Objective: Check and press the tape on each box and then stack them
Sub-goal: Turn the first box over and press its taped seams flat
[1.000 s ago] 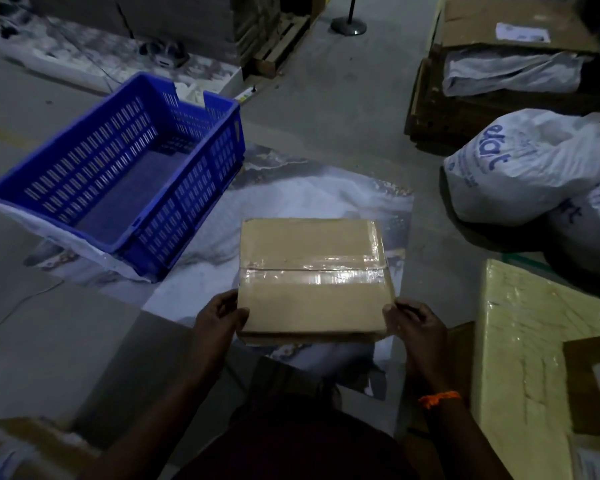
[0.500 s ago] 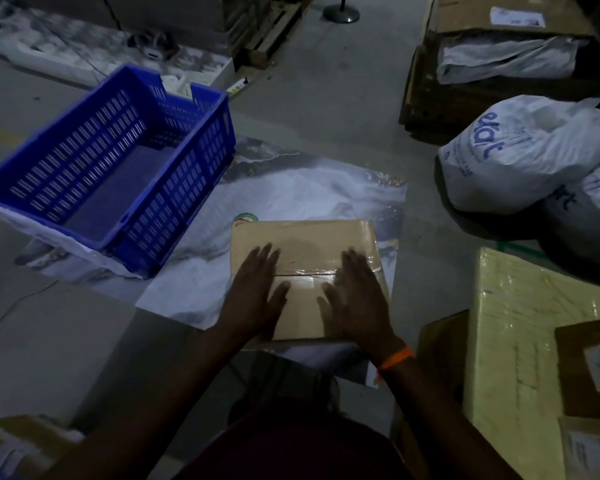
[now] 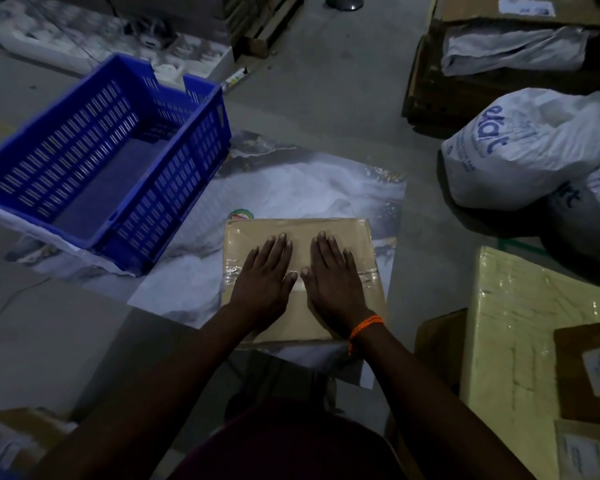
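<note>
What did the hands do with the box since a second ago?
The left hand and right hand let go of the box, set down on the marbled sheet, and now press flat on its tape. The blue crate stayed put.

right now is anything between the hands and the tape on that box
Nothing visible. The left hand and right hand lie flat, fingers straight, directly on the cardboard box, covering the middle of its tape strip.
</note>
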Demonstrator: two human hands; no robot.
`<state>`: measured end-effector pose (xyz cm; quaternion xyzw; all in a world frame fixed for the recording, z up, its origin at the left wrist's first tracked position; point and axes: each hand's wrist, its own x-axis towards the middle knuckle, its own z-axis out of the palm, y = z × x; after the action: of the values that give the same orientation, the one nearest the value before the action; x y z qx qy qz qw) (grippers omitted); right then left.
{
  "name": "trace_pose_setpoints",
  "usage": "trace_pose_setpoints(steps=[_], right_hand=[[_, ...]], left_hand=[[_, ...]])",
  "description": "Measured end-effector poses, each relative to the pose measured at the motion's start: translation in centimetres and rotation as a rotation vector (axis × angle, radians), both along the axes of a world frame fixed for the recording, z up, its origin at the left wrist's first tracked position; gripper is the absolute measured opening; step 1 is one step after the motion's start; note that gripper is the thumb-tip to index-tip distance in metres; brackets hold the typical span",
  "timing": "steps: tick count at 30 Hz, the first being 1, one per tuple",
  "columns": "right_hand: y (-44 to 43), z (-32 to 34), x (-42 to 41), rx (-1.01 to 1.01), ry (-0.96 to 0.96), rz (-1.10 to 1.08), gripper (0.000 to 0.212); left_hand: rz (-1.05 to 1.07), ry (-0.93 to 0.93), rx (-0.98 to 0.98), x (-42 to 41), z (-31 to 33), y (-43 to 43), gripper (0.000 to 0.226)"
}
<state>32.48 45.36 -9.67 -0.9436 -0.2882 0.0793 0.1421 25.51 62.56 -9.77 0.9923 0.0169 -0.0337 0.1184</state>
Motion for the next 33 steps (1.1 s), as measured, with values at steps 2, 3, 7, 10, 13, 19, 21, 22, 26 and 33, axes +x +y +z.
trace_pose_setpoints(steps=[2, 3, 7, 10, 13, 19, 21, 22, 26, 33], right_hand=[[-0.1, 0.2, 0.0, 0.006, 0.024, 0.005, 0.075], [-0.2, 0.4, 0.1, 0.004, 0.03, 0.013, 0.076], [-1.6, 1.1, -1.1, -0.023, 0.031, 0.081, 0.078], [-3.5, 1.1, -3.9, -0.009, -0.002, 0.117, 0.074], [-5.7, 0.9, -6.6, -0.012, 0.014, 0.122, 0.074], [-7.8, 0.6, -8.6, -0.072, -0.031, 0.12, 0.075], [-7.8, 0.6, -8.6, -0.06, -0.046, 0.127, 0.074], [-7.7, 0.6, -8.5, -0.059, -0.05, 0.126, 0.073], [-7.5, 0.7, -8.1, -0.093, -0.011, 0.118, 0.075], [-7.6, 1.8, -9.1, 0.046, 0.112, -0.01, 0.078]], left_hand=[[0.005, 0.007, 0.003, -0.1, 0.2, 0.0, 0.066], [0.005, 0.008, 0.011, -0.2, 0.2, -0.1, 0.066], [-0.018, -0.009, 0.028, -1.6, 0.7, -0.6, 0.065], [-0.05, -0.018, 0.0, -4.8, 0.5, -0.9, 0.069], [-0.083, -0.049, -0.03, -8.7, 0.5, -0.7, 0.068], [-0.139, -0.096, 0.014, -11.1, 0.5, -0.5, 0.065], [-0.145, -0.087, 0.025, -11.1, 0.4, -0.4, 0.066], [-0.153, -0.088, 0.032, -11.1, 0.4, -0.4, 0.066], [-0.174, -0.102, 0.024, -10.8, 0.6, -0.1, 0.066], [-0.111, -0.148, -0.1, -8.9, 1.5, -1.1, 0.052]])
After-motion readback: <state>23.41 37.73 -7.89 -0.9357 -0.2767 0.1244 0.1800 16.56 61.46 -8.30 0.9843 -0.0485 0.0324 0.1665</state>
